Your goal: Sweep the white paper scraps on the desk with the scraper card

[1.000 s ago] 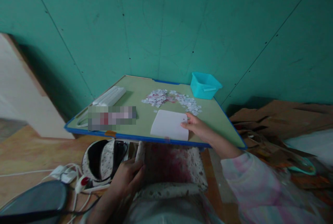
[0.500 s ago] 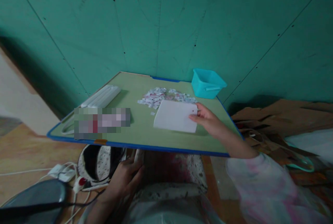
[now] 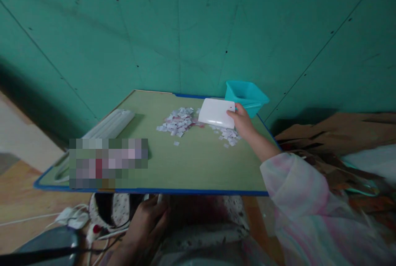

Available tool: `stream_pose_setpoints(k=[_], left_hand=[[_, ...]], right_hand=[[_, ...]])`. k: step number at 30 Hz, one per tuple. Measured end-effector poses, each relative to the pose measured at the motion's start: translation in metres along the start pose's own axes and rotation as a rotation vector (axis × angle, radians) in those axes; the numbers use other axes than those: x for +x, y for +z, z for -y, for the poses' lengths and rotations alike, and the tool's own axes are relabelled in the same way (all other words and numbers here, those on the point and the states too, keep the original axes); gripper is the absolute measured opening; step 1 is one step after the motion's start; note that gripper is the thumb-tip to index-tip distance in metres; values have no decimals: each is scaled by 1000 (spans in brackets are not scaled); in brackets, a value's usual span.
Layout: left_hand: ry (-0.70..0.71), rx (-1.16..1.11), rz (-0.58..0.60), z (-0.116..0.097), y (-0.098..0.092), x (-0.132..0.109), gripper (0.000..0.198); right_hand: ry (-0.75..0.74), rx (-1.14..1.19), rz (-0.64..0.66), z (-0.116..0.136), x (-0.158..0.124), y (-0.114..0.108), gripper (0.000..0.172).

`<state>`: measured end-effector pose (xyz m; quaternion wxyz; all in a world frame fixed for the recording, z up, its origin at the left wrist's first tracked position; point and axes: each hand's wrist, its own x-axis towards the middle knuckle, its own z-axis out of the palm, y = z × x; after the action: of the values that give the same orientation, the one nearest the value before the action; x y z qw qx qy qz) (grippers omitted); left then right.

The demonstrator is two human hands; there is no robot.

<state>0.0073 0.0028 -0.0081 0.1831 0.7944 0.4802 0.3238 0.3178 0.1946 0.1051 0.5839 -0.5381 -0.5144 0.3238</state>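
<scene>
I hold the white plastic scraper (image 3: 215, 112) above the surface (image 3: 198, 167), right hand (image 3: 243, 121) fingers clamped on its 3-o'clock end. Long axis: toward 9. Paper scraps (image 3: 177, 122): 6 and 8 o'clock. Left hand (image 3: 149, 220), farther: finger state, cannot tell.

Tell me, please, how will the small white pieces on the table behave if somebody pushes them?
The small white pieces look thin, so they are probably light. They lie loose in heaps, so a push would likely slide many together, while some may scatter. Being flat, they seem unlikely to roll.
</scene>
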Motion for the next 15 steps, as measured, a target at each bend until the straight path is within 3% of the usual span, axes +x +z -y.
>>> stream_pose_setpoints(k=[5, 9, 15], left_hand=[[55, 14, 75, 0, -4, 5, 30], [-7, 1, 63, -4, -5, 5, 32], [84, 8, 103, -3, -10, 3, 33]], right_hand=[[-51, -104, 13, 1, -6, -11, 23], [-101, -175, 3, 1, -7, -14, 21], [-41, -119, 73, 5, -12, -11, 20]])
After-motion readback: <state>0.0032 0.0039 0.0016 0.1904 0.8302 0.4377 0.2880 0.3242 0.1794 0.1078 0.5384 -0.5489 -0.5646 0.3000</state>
